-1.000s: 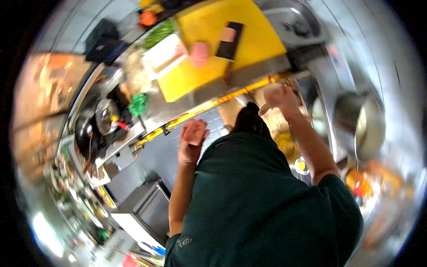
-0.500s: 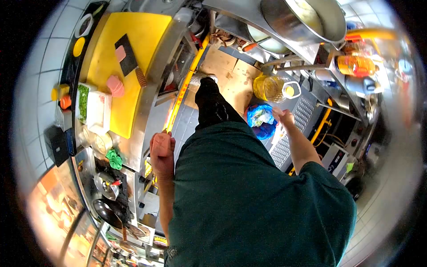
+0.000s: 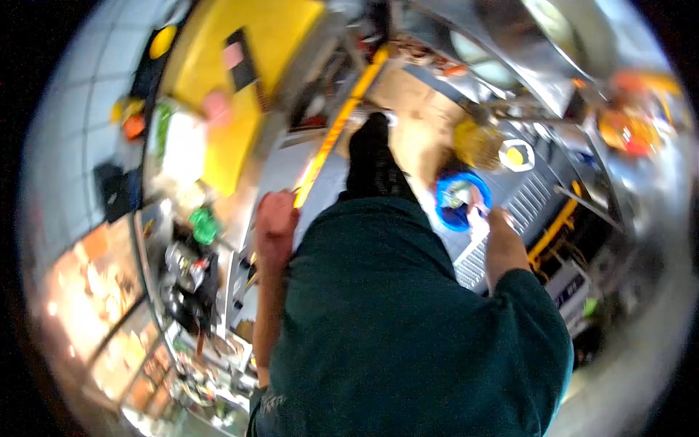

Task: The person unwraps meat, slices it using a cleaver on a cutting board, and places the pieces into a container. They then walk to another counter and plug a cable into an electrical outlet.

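Observation:
My left hand (image 3: 277, 215) is curled into a fist beside the steel counter's edge, and nothing shows in it. On the other side, my right hand (image 3: 499, 218) is low by the rim of a blue-lined bin (image 3: 443, 198). Its fingers are blurred, with a pale patch just beside them that I cannot make out. Pale and greenish scraps (image 3: 459, 192) show inside the bin. A large clear jug of yellow oil (image 3: 477, 144) stands on the floor close by the bin.
A yellow cutting board (image 3: 291, 29) on the left counter carries a dark cleaver (image 3: 244, 71) and pink slices (image 3: 216, 108). A green cloth (image 3: 204, 225) and pans (image 3: 182, 306) are nearer. Brown cardboard (image 3: 415, 102) covers floor ahead; steel shelving (image 3: 535, 73) stands right.
The whole view has shifted and blurred, with the counter things now higher in it. My right hand has come closer to the bin's rim. My left hand stays closed.

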`<action>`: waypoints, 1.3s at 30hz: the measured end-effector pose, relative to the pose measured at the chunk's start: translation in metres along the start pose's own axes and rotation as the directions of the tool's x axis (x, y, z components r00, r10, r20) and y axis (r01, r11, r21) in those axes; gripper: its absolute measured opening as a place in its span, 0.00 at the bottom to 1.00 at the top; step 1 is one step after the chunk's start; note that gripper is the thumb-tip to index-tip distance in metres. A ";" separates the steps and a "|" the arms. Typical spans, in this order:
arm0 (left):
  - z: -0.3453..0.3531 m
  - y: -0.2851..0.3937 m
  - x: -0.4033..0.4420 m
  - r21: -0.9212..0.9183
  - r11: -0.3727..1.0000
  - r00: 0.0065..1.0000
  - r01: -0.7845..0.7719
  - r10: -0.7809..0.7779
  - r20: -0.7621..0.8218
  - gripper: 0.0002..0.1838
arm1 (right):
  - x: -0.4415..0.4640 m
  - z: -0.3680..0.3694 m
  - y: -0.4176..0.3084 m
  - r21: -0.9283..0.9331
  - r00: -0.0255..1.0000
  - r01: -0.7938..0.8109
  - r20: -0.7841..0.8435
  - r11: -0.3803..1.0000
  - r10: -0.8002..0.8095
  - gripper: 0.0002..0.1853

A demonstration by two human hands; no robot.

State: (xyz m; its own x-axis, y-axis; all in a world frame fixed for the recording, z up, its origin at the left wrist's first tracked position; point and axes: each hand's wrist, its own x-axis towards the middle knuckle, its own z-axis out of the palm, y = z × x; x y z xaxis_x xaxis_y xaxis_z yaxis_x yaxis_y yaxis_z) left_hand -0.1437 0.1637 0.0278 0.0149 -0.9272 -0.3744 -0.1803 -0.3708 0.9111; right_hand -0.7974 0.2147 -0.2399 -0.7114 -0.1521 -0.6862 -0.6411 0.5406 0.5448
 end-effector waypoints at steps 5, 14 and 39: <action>0.036 0.044 -0.017 -0.786 0.616 0.972 -0.055 -0.146 -0.182 0.34 | 0.000 0.003 -0.043 0.067 0.831 0.545 -0.176 0.836 -0.528 0.32; -0.010 0.061 -0.019 -0.790 0.465 0.850 -0.399 -0.134 -0.509 0.37 | -0.103 -0.157 -0.188 -0.109 0.310 0.925 -0.337 0.364 -0.889 0.30; -0.279 0.041 0.156 -0.161 0.834 0.307 0.527 -0.364 -0.879 0.39 | -0.310 -0.493 -0.377 0.089 0.036 0.996 -0.219 0.017 -0.975 0.21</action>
State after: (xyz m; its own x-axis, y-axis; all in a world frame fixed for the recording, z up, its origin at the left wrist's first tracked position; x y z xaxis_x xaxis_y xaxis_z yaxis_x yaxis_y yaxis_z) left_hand 0.1254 -0.0107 0.0546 0.9349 -0.1973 -0.2950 0.0161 -0.8067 0.5908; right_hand -0.4772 -0.3500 0.0048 0.5368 -0.7135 -0.4504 -0.6934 -0.0689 -0.7173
